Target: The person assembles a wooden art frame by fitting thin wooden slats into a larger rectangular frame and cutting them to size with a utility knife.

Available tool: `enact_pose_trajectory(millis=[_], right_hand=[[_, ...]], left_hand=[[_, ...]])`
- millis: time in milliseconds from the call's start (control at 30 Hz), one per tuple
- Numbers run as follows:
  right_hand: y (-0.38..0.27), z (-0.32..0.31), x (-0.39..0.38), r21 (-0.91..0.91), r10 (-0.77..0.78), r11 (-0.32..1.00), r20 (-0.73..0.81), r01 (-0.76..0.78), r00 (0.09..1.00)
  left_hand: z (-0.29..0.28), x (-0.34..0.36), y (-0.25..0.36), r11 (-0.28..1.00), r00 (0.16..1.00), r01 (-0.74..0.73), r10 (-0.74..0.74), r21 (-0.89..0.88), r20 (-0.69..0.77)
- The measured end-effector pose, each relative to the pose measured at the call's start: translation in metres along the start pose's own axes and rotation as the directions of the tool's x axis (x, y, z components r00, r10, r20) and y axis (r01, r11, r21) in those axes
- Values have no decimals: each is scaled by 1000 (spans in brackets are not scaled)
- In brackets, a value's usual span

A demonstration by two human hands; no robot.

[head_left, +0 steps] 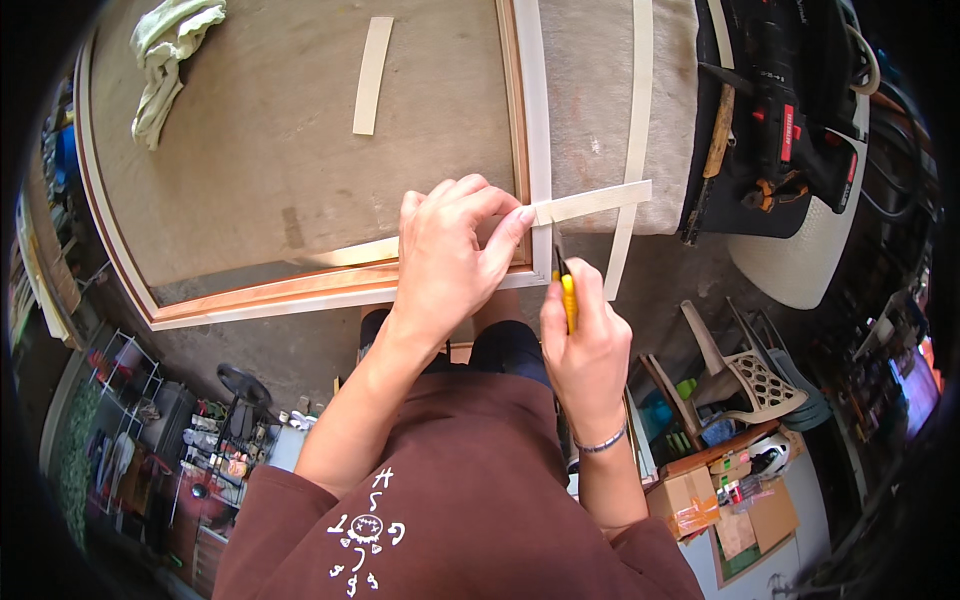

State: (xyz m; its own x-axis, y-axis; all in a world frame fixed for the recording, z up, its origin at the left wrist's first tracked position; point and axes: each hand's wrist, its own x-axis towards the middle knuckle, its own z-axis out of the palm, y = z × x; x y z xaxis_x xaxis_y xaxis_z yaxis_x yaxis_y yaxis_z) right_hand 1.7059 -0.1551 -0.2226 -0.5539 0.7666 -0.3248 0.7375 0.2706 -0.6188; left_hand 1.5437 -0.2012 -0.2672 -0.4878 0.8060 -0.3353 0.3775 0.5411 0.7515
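Note:
My left hand (455, 240) pinches one end of a thin pale wooden strip (595, 203) between thumb and fingers, near the corner of a wooden frame (541, 120). The strip lies across the frame's white edge and juts out to the right. My right hand (590, 330) is closed round a yellow-and-black utility knife (569, 300). Its blade points up toward the strip, close to the frame's edge; whether it touches the strip I cannot tell. Another pale strip (350, 252) lies along the frame's near side, partly hidden behind my left hand.
A short strip (373, 75) lies inside the frame, with a crumpled white cloth (165, 60) at the far left. A long strip (638, 110) runs along the table's right side. Beyond are a hammer (718, 135), a power drill (785, 100), pliers (775, 190) and a plastic chair (750, 385).

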Motion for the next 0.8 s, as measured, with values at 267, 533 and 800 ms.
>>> enact_pose_trajectory(millis=[267, 533, 800], right_hand=[[0, 4, 9, -38, 16, 999, 69, -13, 997], [-9, 4, 8, -98, 52, 994, 81, -44, 995], [-15, 2, 2, -147, 120, 984, 100, -104, 988]], left_hand=[[0, 0, 0, 1000, 1000, 1, -1, 8, 3], [1, -1, 0, 1000, 1000, 14, -14, 10, -5], [4, -4, 2, 997, 999, 8, -5, 76, -45]])
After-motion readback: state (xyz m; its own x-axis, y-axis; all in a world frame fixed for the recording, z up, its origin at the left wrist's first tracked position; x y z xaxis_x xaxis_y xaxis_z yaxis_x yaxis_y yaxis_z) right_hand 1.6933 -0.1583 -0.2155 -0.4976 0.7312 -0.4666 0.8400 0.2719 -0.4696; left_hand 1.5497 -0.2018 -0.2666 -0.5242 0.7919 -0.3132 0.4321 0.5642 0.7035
